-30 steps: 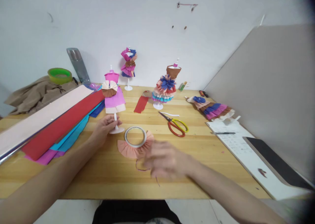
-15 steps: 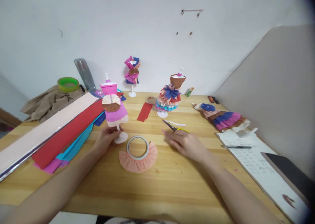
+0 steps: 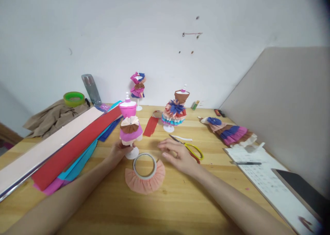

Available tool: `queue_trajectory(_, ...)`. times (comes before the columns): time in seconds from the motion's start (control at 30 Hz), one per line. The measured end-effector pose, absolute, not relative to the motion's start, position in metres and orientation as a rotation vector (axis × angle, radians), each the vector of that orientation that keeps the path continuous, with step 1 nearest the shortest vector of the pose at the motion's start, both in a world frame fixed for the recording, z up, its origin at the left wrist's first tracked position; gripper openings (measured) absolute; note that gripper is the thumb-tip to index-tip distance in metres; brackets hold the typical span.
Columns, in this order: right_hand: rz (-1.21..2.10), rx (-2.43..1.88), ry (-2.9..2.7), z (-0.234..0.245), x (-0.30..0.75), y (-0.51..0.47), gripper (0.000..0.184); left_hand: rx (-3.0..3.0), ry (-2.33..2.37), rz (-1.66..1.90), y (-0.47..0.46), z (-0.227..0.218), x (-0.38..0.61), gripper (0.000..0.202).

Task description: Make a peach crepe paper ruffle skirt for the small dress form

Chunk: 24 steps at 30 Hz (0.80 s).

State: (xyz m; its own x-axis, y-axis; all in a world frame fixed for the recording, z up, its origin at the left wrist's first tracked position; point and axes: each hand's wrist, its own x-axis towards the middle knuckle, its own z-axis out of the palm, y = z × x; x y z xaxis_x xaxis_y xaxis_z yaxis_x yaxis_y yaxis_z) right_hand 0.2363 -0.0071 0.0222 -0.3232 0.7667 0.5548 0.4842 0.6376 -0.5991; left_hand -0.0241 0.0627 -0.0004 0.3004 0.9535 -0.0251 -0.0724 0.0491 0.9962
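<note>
1. Two bare hands on my feed, reaching in over the wooden surface (image 3: 180, 211).
2. Left grip (image 3: 120, 152): closed around the white stem of the near dress form (image 3: 131, 131), just above its round base. I read the form as close to upright (whether the base bears fully on the surface, I cannot tell).
3. Form wears a magenta bodice, a cream-and-brown rosette at the waist, and a pink skirt with a pale hem.
4. Right grip (image 3: 179, 156): open, palm down, fingers loosely bent, thumb apart from them. I place it low over the surface, partly hiding the scissors (image 3: 186, 144). A thin white strip (image 3: 182, 138) lies just beyond the blades.
5. Between the hands, nearer me: a tape ring (image 3: 144, 177) on the inner edge of a fan of pleated peach paper (image 3: 145, 187).
6. Farther back: a red paper strip (image 3: 151, 126), then a brown-topped dress form (image 3: 175, 111) with a blue flower; a smaller dress form (image 3: 139, 89) stands near the wall.
7. Left side: a long red paper roll (image 3: 74, 149) among other colours.
8. Right side: a dressed form on its side (image 3: 232, 133), beside a white board (image 3: 247, 174) carrying a dark pen (image 3: 246, 163).
</note>
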Motion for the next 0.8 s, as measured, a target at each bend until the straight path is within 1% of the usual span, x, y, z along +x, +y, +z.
queue_trajectory(0.03,0.445,-1.013,-1.939,0.031,0.231,0.001,0.028,1.259,0.929,0.982,0.065,-0.001,-0.020,0.025)
queue_trajectory(0.1,0.544,-1.014,-1.834,0.049,0.223,0.023,0.043,1.272,0.895,0.952,0.071,-0.003,-0.011,0.026)
queue_trajectory(0.17,0.737,-0.982,-1.641,0.066,0.219,0.046,0.056,1.287,0.863,0.912,0.079,-0.005,-0.001,0.027)
queue_trajectory(0.23,0.909,-0.852,-1.486,0.080,0.218,0.064,0.063,1.309,0.835,0.869,0.087,-0.006,0.010,0.027)
queue_trajectory(0.3,1.008,-0.753,-1.371,0.091,0.219,0.076,0.067,1.336,0.808,0.837,0.095,-0.006,0.020,0.026)
queue_trajectory(0.4,1.043,-0.683,-1.292,0.097,0.219,0.082,0.066,1.374,0.762,0.805,0.104,-0.004,0.029,0.025)
queue_trajectory(0.53,1.107,-0.701,-1.243,0.089,0.218,0.082,0.063,1.383,0.736,0.756,0.108,-0.006,0.029,0.027)
queue_trajectory(0.7,1.089,-0.734,-1.187,0.086,0.213,0.073,0.046,1.327,0.726,0.663,0.103,-0.010,0.025,0.040)
queue_trajectory(0.8,1.095,-0.752,-1.219,0.090,0.210,0.066,0.039,1.290,0.738,0.695,0.098,-0.009,0.026,0.038)
